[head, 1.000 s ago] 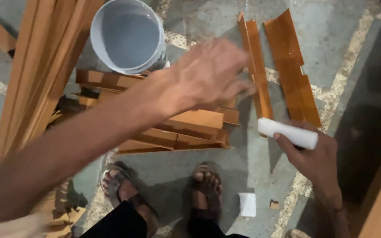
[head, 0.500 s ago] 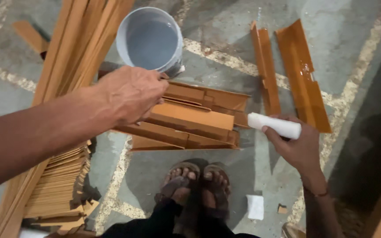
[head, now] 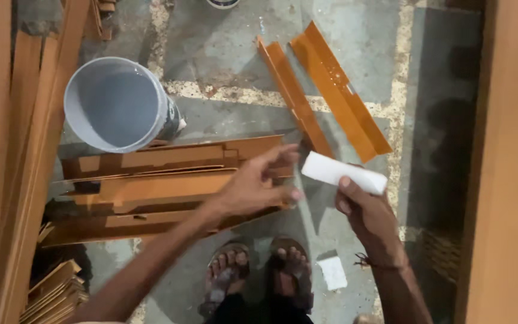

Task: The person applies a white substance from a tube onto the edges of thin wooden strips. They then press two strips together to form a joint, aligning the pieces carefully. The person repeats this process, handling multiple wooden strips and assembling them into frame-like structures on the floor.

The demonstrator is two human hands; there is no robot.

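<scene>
Two hands at work: right hand (head: 372, 216) is closed on a white block (head: 344, 173) — light, stiff; left hand (head: 259, 185), fingers spread, touches flat wooden strips (head: 151, 189) — thin, rigid, best gripped by edges.

Bare floor (head: 235, 54) lies open between the grey bucket (head: 118, 103) and the two glossy orange strips (head: 325, 90). The stack of wooden panels (head: 163, 186) blocks the floor's left middle, long planks (head: 13, 150) wall its left edge, and a tall board (head: 508, 162), seemingly upright, closes the right.
</scene>
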